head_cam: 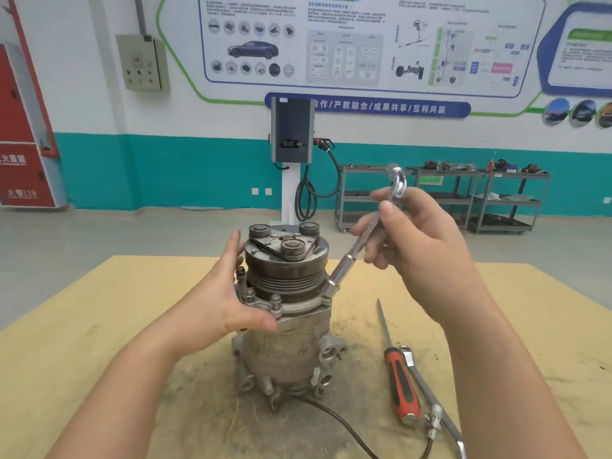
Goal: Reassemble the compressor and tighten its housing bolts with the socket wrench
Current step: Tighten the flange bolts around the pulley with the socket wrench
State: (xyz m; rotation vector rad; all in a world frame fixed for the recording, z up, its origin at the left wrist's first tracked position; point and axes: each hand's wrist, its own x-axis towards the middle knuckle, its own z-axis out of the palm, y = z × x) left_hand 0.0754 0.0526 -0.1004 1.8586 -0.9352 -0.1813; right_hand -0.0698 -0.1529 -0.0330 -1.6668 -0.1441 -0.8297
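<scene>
Centrally in the frame, the grimy grey metal compressor with its black pulley stands upright on the tan board-topped table, the left hand pressed flat against its left flank with fingers straight. Right of it, the right hand pinches the chrome socket wrench, whose socket sits on a housing bolt at the compressor's right rim; lower right lies a red-and-black-handled screwdriver.

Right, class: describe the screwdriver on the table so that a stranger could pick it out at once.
Start at the compressor standing in the middle of the yellow table. Look on the table just to its right: the screwdriver lies there, tip pointing away. Its red and black handle sets it apart from the bare metal bar beside it.
</scene>
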